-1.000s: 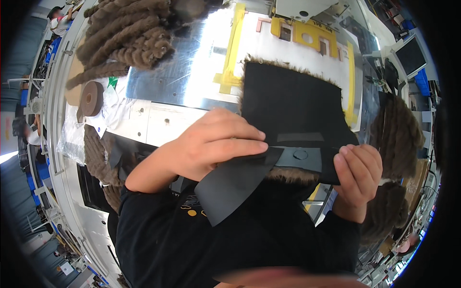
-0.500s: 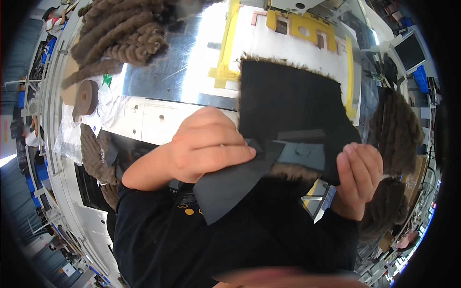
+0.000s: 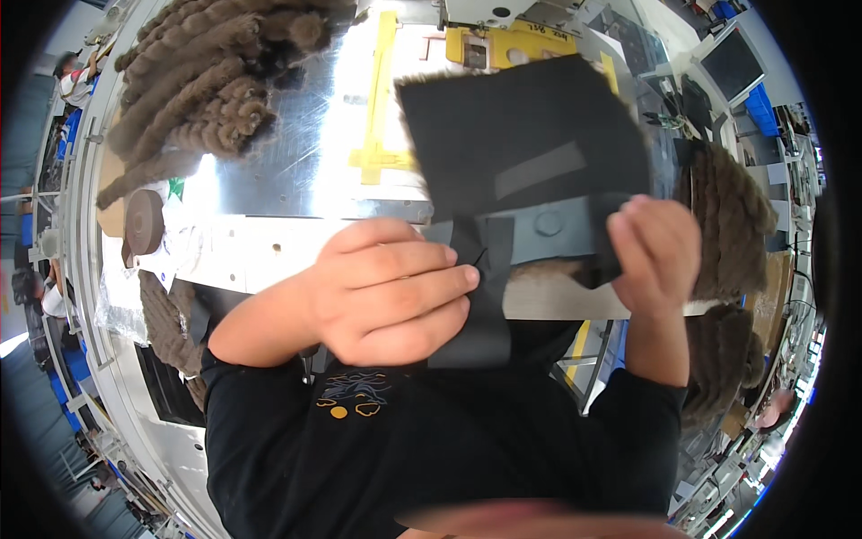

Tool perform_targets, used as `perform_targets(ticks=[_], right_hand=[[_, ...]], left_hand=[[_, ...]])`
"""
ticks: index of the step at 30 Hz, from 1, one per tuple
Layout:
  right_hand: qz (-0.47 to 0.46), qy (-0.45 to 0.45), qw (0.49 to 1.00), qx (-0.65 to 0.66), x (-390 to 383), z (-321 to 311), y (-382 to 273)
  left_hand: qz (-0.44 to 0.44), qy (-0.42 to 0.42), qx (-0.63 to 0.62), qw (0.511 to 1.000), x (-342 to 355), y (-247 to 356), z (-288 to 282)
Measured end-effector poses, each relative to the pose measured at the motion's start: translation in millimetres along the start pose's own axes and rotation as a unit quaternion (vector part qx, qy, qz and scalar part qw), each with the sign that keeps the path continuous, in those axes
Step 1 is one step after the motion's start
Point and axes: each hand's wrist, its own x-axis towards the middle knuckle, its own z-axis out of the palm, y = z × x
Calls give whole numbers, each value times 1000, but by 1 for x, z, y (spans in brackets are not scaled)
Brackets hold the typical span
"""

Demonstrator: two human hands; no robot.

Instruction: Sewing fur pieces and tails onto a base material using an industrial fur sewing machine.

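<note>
Two hands grip a black-backed fur piece above a workbench marked in handwriting

Nearest is the person's black shirt, printed with yellow cloud-like outlines, a solid yellow dot and fine grey lines. Just beyond it, the left hand has its fingers closed together, pinching a dark strip that hangs down toward the shirt; its thumb is hidden. The right hand, slightly blurred, pinches the lower right corner of the black-backed fur piece between fingers and thumb. That piece is raised between the hands, over the near part of the bench, its dark backing facing up and brown fur showing along its edges. A grey-blue patch with a round outline lies along its lower edge, and a lighter grey band sits above that.

To the left on the bench are a brown roll and white packaging with a green mark, its finer print too small to read. Farther off, brown fur strips lie heaped on the metal surface. Yellow tape borders a white area, and a yellow template beyond carries short dark handwriting. At far right stands a dark-screened monitor.
</note>
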Motion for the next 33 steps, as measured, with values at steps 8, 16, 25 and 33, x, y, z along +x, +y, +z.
perform_targets(ticks=[8,16,25,33], right_hand=[[139,-193,968,85,-69,18,-26],[155,-377,898,165,-11,-19,-43],[121,-184,957,190,-54,43,-84],[71,-139,960,232,-51,43,-66]], left_hand=[[-96,-125,-66,985,-61,18,45],[-98,-142,28,985,-61,33,63],[-151,-95,14,984,-56,45,76],[-77,-103,38,991,-60,39,74]])
